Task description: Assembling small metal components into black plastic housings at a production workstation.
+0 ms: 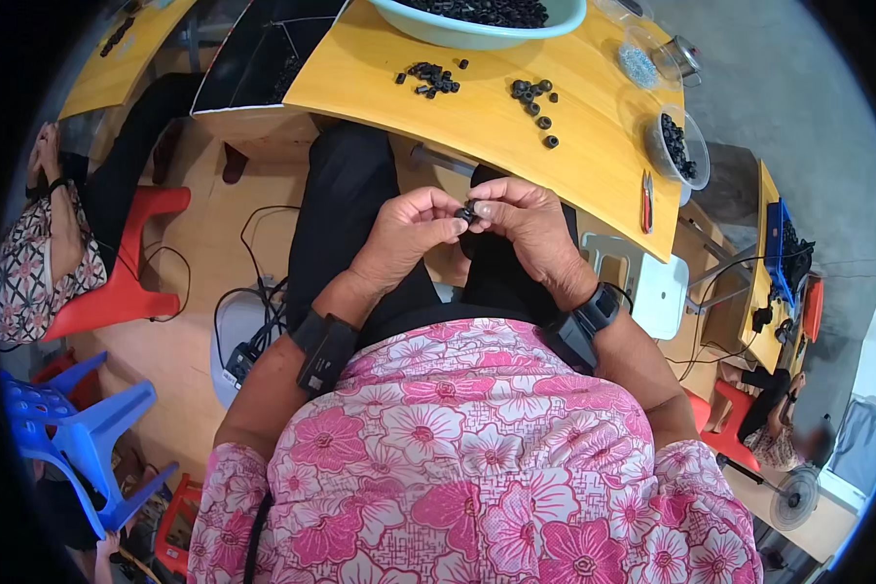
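Observation:
My left hand (pixel 406 234) and my right hand (pixel 526 226) meet above my lap, just below the edge of the yellow table (pixel 477 122). Both pinch one small black ring-shaped part (pixel 468 212) between thumb and fingertips. On the table lie two loose groups of the same black parts, one at the left (pixel 430 78) and one at the right (pixel 534 99). A pale green basin (pixel 477 21) full of black parts stands at the table's far edge. A black band is strapped on each of my wrists.
A clear tub (pixel 678 146) of black parts and red-handled pliers (pixel 645 200) sit at the table's right end. Another person sits on a red stool (pixel 127 273) at left. Blue plastic chairs (pixel 78 428) stand lower left, cables and a power strip (pixel 248 341) lie on the floor.

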`<control>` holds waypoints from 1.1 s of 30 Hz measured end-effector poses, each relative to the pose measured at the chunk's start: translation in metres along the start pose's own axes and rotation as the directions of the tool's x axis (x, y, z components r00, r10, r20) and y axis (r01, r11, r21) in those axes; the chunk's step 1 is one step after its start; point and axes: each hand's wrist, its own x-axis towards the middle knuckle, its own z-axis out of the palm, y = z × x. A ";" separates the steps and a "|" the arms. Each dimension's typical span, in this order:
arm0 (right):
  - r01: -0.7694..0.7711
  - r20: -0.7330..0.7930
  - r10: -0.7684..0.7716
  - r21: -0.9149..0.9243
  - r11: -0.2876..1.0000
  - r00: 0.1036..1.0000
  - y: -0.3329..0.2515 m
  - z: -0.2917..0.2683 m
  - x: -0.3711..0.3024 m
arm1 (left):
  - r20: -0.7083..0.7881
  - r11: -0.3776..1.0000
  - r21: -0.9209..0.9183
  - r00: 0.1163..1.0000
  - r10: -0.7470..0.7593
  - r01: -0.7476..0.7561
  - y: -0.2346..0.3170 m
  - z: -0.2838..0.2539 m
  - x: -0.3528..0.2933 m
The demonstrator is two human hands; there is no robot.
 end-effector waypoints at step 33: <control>0.237 0.021 -0.243 -0.319 0.918 0.970 0.005 0.003 -0.004 | -0.014 0.999 0.038 0.999 0.035 -0.034 -0.002 0.001 0.001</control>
